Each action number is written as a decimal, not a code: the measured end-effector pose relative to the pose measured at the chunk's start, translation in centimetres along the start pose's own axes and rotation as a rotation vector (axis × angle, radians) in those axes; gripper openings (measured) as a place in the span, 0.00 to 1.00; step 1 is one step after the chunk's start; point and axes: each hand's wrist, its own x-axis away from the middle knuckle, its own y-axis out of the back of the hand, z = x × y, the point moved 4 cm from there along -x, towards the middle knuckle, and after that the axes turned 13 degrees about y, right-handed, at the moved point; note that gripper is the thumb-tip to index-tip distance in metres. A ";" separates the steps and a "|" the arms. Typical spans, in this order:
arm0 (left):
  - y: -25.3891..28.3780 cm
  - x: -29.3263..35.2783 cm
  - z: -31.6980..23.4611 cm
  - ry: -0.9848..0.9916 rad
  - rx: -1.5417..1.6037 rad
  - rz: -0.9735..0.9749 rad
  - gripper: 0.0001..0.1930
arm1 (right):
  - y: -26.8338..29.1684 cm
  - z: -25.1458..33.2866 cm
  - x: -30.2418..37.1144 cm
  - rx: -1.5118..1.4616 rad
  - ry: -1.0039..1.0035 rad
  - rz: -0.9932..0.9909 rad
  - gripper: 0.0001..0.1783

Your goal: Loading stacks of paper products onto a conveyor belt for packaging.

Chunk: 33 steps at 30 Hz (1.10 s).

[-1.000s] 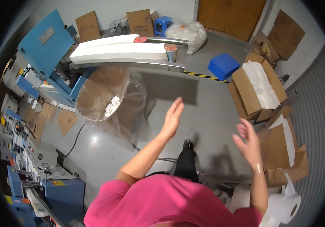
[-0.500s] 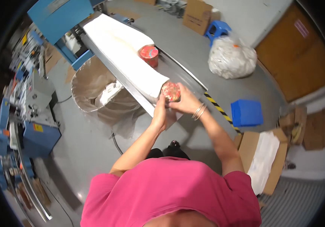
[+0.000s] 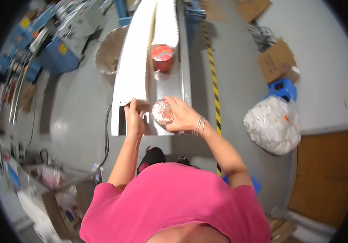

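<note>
My right hand (image 3: 180, 115) grips a round red and white container (image 3: 162, 112) at the near end of a long grey conveyor table (image 3: 184, 73). My left hand (image 3: 134, 117) rests on the near end of the white paper stack (image 3: 135, 69) that runs along the table's left side, fingers curled over its edge. A second red round container (image 3: 163, 57) stands farther along the table. Bangles circle my right wrist.
A clear bag of scraps in a round bin (image 3: 109, 54) stands left of the table. Blue machines (image 3: 56, 36) line the far left. A full white plastic bag (image 3: 272, 124), a blue crate (image 3: 283, 88) and cardboard boxes (image 3: 277, 60) lie right, past a yellow-black floor stripe (image 3: 212, 77).
My view has swung round so the table now runs straight ahead. My left hand has left the container and moved onto the paper stack; my right hand still holds the container.
</note>
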 end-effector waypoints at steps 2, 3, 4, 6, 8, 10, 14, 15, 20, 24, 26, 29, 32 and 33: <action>1.1 -2.5 1.6 -0.034 0.058 -0.019 0.18 | 1.9 -0.6 -1.3 0.001 0.062 0.130 0.47; -0.7 -1.5 1.4 -0.072 0.125 -0.124 0.18 | 2.5 -1.9 -1.6 -0.022 0.092 0.188 0.47; -0.8 -2.2 1.5 -0.093 0.155 -0.075 0.20 | 3.1 -3.2 -1.7 -0.036 0.130 0.180 0.47; -0.9 -2.1 1.9 -0.065 0.179 -0.147 0.22 | 4.2 -5.1 -2.4 -0.013 0.108 0.210 0.48; -2.1 -2.2 1.6 -0.134 0.313 -0.245 0.23 | 4.8 -6.7 -3.8 0.006 0.149 0.190 0.48; -1.7 -2.6 2.0 -0.155 0.382 -0.184 0.25 | 5.2 -7.6 -4.7 -0.020 0.199 0.207 0.48; -2.2 -1.9 2.5 -0.180 0.368 -0.256 0.24 | 6.0 -8.8 -5.7 -0.041 0.305 0.250 0.47; -2.7 -1.2 2.3 -0.177 0.375 -0.280 0.25 | 6.4 -8.8 -5.8 0.035 0.381 0.242 0.47; -0.7 -1.4 1.6 -0.311 0.368 -0.473 0.33 | 12.3 -10.0 -13.4 -0.238 0.259 0.445 0.32; -0.7 -2.1 1.0 -0.335 0.430 -0.525 0.35 | 14.3 -20.2 -26.9 0.095 0.475 -0.101 0.17; -0.9 -2.1 1.2 -0.359 0.454 -0.574 0.32 | 13.8 -22.7 -32.5 0.062 0.418 -0.136 0.15; -2.7 -1.3 0.2 -0.429 0.547 -0.558 0.31 | 11.7 -24.7 -37.8 0.006 0.406 -0.108 0.15; -0.4 -2.3 2.2 -0.358 0.500 -0.682 0.30 | 9.5 -25.3 -40.7 -0.011 0.201 0.050 0.13; -1.2 -1.9 1.9 -0.359 0.512 -0.700 0.30 | 9.4 -24.8 -40.7 0.040 0.191 0.096 0.13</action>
